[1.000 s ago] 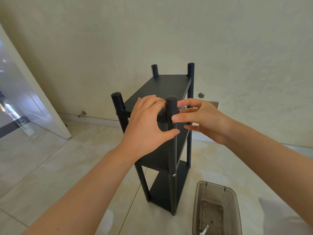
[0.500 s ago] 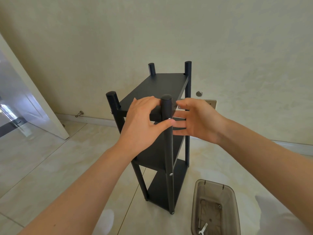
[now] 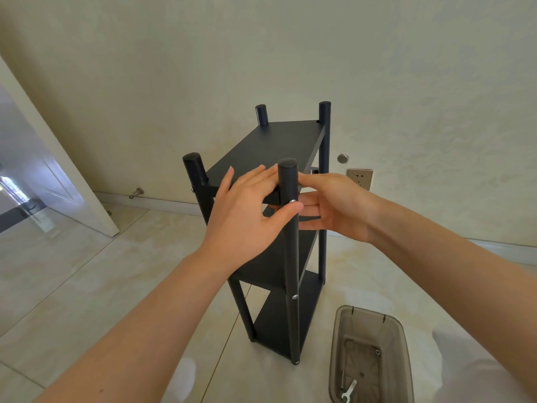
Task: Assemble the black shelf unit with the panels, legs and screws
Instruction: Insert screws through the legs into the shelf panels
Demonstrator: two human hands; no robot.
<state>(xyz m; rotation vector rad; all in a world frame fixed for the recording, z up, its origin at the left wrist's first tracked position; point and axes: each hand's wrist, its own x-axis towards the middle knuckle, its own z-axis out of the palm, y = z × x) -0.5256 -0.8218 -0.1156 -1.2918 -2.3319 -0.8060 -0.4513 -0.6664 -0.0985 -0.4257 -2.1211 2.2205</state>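
Logging the head view, item by item.

- black shelf unit (image 3: 271,266): stands upright on the floor (image 3: 87,271), long axis vertical, three panels between four legs. It is straight ahead of both hands and within their reach.
- near right leg (image 3: 292,257): the post between my two hands. A screw (image 3: 293,201) shows its head on the near face, level with the top panel (image 3: 276,144).
- left hand (image 3: 244,218): grip spread, fingers laid flat on the near edge of the top panel. The thumb tip presses the leg just under that screw. It pinches nothing.
- right hand (image 3: 340,205): grip flat, fingers straight and together. They reach in from the right to the far side of the same leg, below the top panel. I see nothing held in it.
- relation that matters: the screw lies between the hands, just beside the left thumb, so the left is nearer. I judge the next move to be a check or tightening of this joint.
- bin (image 3: 406,359): translucent, on the floor to the near right of the unit. It holds a wrench (image 3: 347,391) at its near end and a small piece (image 3: 377,351) farther in, too small to name.
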